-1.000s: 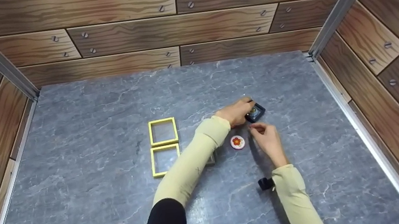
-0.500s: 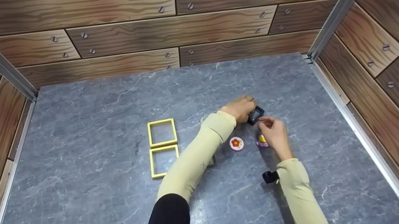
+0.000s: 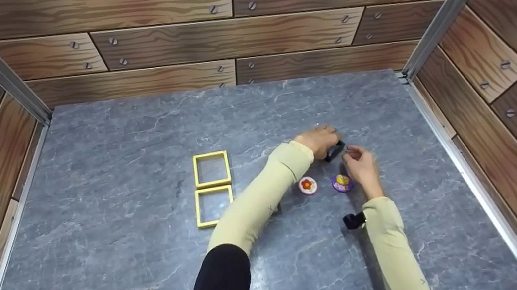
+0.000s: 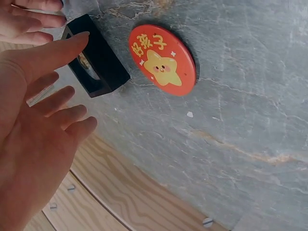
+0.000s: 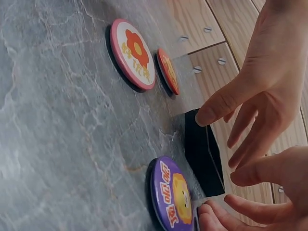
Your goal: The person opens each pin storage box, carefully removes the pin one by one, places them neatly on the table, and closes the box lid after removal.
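A small black frame (image 3: pixel 336 151) stands tilted on the table. My left hand (image 3: pixel 320 139) holds it, with the thumb against its upper edge in the left wrist view. Close to the frame's right side is my right hand (image 3: pixel 362 165), its fingers loosely bent; in the right wrist view its thumb and fingertips are apart with nothing visible between them. A purple round badge (image 3: pixel 342 183) lies below the hands, and a white badge with a red flower (image 3: pixel 308 186) sits to its left. The red star badge (image 4: pixel 162 60) shows beside the frame in the left wrist view; in the head view the left hand hides it.
Two yellow square frames (image 3: pixel 210 154) lie left of the left arm, one above the other, the lower partly covered by the sleeve. A greyish edge of something peeks out under that sleeve. Wood-patterned walls (image 3: pixel 165 42) bound the grey marbled table (image 3: pixel 124 222).
Both hands have shifted slightly right, and the black frame has tipped up from a flatter pose. The right hand has moved off the purple badge, which now shows fully.
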`<move>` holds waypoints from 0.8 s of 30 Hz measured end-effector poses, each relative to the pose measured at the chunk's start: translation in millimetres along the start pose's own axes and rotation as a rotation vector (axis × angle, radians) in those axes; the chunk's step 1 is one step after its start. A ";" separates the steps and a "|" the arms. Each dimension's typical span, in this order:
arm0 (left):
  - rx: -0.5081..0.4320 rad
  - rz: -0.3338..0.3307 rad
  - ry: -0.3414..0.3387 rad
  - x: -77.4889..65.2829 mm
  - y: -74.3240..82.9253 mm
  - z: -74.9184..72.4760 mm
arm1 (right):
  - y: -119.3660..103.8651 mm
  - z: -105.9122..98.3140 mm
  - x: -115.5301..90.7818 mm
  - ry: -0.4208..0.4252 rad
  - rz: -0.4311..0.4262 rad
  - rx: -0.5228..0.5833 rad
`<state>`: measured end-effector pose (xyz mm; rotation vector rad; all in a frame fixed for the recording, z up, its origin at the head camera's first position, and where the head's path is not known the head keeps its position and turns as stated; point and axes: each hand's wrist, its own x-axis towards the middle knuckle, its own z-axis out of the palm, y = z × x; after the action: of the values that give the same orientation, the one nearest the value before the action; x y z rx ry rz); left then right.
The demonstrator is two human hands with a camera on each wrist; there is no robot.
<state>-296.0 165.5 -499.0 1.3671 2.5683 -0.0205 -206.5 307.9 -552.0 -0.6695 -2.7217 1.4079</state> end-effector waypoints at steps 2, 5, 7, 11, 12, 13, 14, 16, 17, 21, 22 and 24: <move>-0.007 0.004 -0.008 0.9 0.8 0.2 | 0.2 -0.4 2.3 -0.007 0.007 0.011; -0.014 0.015 -0.012 2.5 0.8 0.0 | -2.0 -0.9 5.0 -0.028 0.015 0.037; -0.011 0.027 -0.005 3.9 -0.1 0.4 | -2.8 -0.9 7.2 -0.047 0.017 0.038; -0.012 0.047 0.007 7.0 -2.4 3.1 | -2.7 -1.0 10.6 -0.081 0.015 0.034; -0.013 0.052 0.010 7.6 -3.1 4.1 | -2.3 -1.3 11.3 -0.091 0.017 0.031; -0.014 0.057 0.014 8.4 -3.9 5.4 | -1.9 -1.3 11.9 -0.103 0.022 0.040; -0.015 0.062 0.019 9.2 -4.6 6.7 | -1.6 -1.3 12.5 -0.118 0.030 0.046; -0.014 0.072 0.030 10.7 -5.9 9.4 | -1.4 -1.0 13.4 -0.150 0.046 0.069; -0.014 0.077 0.035 11.5 -6.4 10.8 | -1.3 -0.8 13.7 -0.164 0.053 0.078; -0.017 0.099 0.053 14.3 -8.2 15.8 | -0.7 0.0 15.0 -0.192 0.051 0.086; -0.020 0.104 0.056 15.0 -8.6 16.9 | -0.3 -0.1 15.4 -0.192 0.047 0.080; -0.031 0.111 0.060 16.4 -9.6 18.7 | 0.6 0.2 16.3 -0.189 0.037 0.082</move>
<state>-309.0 171.3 -521.5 1.5191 2.5251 0.0802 -221.2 314.1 -555.7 -0.6151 -2.7836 1.6614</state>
